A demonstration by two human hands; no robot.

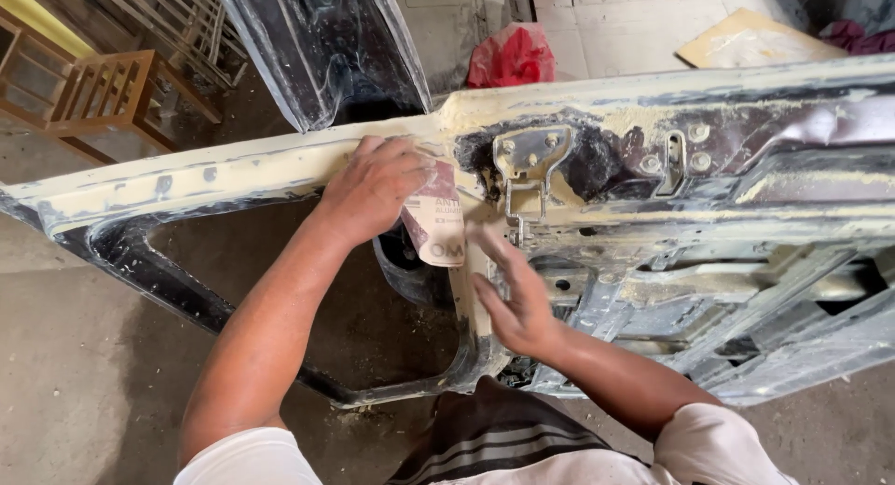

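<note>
Seen from above, a person leans over a car door (653,215) lying across the view, its metal coated in pale yellow filler and sanding dust. The left hand (373,187), just left of centre, presses a folded sheet of sandpaper (436,226) against the door's upper edge; the fingers are closed over the top of the sheet, and its reddish-backed lower part hangs free below the hand toward 5 o'clock. The right hand (513,294), at 4 o'clock from the left, is spread with fingers apart, flat against the door's pillar and holding nothing; it is blurred. A bare metal hinge bracket (530,163) sits just at 3 o'clock from the sandpaper. At 12 o'clock lies a red plastic bag (511,56) on the floor, and at 10 o'clock stands a wooden frame (103,98). A dark glossy panel (326,42) rises behind the door.
</note>
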